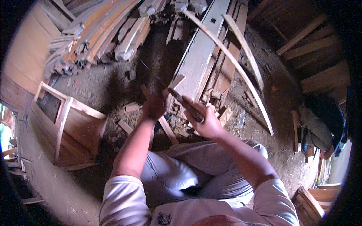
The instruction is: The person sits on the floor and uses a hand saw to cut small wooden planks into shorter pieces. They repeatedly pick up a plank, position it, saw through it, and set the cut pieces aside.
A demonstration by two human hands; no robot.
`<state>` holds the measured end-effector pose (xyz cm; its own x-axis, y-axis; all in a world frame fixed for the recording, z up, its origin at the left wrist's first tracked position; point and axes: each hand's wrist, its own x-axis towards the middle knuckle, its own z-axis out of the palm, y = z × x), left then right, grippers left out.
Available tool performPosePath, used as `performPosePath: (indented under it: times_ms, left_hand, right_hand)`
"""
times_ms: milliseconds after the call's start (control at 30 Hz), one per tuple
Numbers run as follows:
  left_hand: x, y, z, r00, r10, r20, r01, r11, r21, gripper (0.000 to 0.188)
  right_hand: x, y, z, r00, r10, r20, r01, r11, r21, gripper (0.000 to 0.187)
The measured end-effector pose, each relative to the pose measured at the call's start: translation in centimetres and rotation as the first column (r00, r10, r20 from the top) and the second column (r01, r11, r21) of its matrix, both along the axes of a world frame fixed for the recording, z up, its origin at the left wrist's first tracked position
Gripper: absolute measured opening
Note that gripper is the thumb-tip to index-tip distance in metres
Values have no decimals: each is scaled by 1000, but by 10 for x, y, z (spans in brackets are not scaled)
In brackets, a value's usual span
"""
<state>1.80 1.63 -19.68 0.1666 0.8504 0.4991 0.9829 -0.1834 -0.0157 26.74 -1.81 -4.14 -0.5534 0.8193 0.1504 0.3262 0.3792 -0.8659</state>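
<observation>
My right hand (206, 122) is closed round the dark handle of a long, thin-bladed tool (185, 101). It looks like a knife seen edge-on, and its narrow blade runs up and left past my left hand into shadow. My left hand (154, 106) is in dim light just left of the tool, with one finger raised. Its thumb side meets the lower end of a small pale wooden piece (177, 81), which it appears to grip; the hold is partly hidden. Below both hands lie wood chips and offcuts (181, 130), in front of my crossed legs.
Ahead extends a long pale plank (200, 56) with a square hole. Two curved wooden strips (237, 67) lie to its right. Stacked timber (98, 34) fills the far left, near an open wooden frame (64, 113). Dark cloth items (318, 124) are at the right.
</observation>
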Motion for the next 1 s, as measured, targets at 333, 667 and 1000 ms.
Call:
performPosePath:
  times_ms: [333, 667, 1000]
  left_hand:
    - [-1, 4, -26, 955, 92, 282, -60, 991, -119, 41]
    - [-4, 7, -33, 940, 156, 304, -74, 962, -264, 44]
    - [-6, -1, -12, 955, 209, 210, -150, 952, -267, 43]
  right_hand:
    - [3, -18, 17, 999, -45, 0, 45, 998, -53, 51]
    - [84, -87, 92, 979, -42, 197, 58, 995, -77, 56]
    - [73, -43, 115, 979, 39, 199, -16, 993, -117, 51]
